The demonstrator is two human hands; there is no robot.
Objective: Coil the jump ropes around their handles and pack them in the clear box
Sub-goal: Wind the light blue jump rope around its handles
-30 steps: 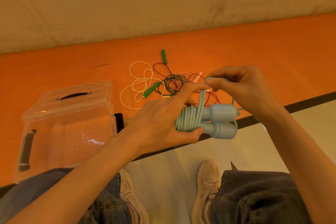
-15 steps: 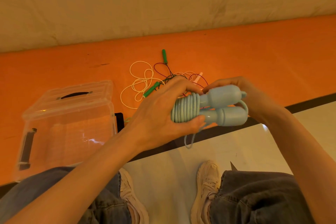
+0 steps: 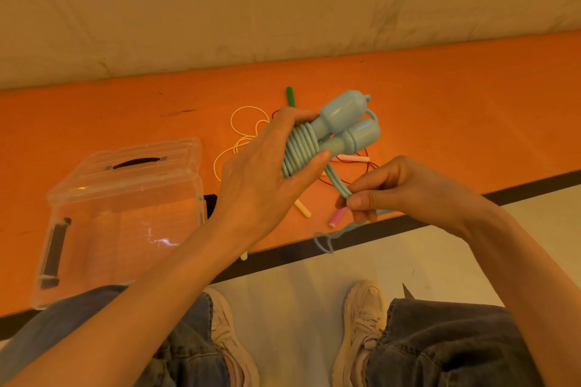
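My left hand (image 3: pixel 261 179) grips a light blue jump rope (image 3: pixel 342 129) by the coils wound around its two handles, whose thick ends point up and to the right. A short stretch of blue rope runs down from the coils to my right hand (image 3: pixel 405 192), which pinches it; a thin blue thread loop (image 3: pixel 323 242) dangles below that hand. The clear box (image 3: pixel 125 217) stands at the left on the orange surface with its lid closed. Behind my hands lie tangled ropes: a white cord (image 3: pixel 242 135), a green handle (image 3: pixel 290 97), pink handles (image 3: pixel 338 217) and a yellow handle (image 3: pixel 302 209).
The orange surface (image 3: pixel 456 110) ends in a dark edge strip in front of me. Below it are the pale floor, my jeans-clad knees and two light sneakers (image 3: pixel 361 317). A beige wall rises behind the surface.
My left hand has raised and tilted the blue bundle so its handles point up-right. My right hand left the handles and dropped lower right, now pinching the loose rope end pulled out from the coils.
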